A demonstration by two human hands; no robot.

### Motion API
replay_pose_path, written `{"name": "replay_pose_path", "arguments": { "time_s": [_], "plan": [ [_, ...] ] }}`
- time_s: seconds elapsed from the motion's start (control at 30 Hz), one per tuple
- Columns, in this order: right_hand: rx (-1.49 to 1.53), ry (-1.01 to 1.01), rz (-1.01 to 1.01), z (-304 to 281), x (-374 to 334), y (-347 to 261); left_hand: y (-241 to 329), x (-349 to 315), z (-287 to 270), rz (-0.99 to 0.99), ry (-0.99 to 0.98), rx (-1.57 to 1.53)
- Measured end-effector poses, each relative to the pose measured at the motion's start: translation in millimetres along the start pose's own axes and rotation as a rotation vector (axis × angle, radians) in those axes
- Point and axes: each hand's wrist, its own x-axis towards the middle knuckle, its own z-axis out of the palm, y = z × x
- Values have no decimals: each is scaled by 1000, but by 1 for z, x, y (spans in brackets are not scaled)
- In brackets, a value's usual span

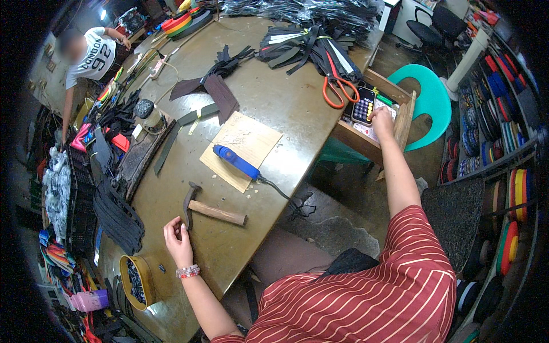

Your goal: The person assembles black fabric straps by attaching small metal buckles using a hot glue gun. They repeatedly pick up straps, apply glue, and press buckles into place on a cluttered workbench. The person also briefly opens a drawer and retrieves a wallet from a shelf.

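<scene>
My left hand [179,240] rests on the table beside a hammer [217,212], its fingers loosely bent and apart, holding nothing. The hammer lies with its metal head toward the hand and its wooden handle pointing right. My right hand [382,123] reaches over the open wooden drawer [405,117]. Its fingertips are at the lit keypad of a phone [363,106] showing a calculator, and no grip on it is visible. Whether they touch the screen is hard to tell. Orange-handled scissors [338,91] lie at the table edge left of the phone.
A blue corded tool [236,162] lies on a paper sheet [251,137] mid-table. Black straps [118,217] and a yellow tub [150,286] of small dark pieces sit at left. A green chair [437,108] stands beyond the drawer. Another person [94,57] is at the far left.
</scene>
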Motion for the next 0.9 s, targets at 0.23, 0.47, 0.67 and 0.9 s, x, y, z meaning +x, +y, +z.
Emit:
{"name": "replay_pose_path", "arguments": {
  "time_s": [0.23, 0.47, 0.67, 0.9],
  "plan": [
    [2, 109, 23, 3, 4, 0, 3, 0, -1, -1, -8, 19],
    [65, 99, 4, 3, 3, 1, 2, 0, 0, 6, -6, 20],
    [83, 138, 2, 3, 2, -3, 1, 1, 0, 5, -3, 15],
    [0, 155, -72, 6, 7, -9, 3, 0, 0, 22, 4, 17]
  ]
}}
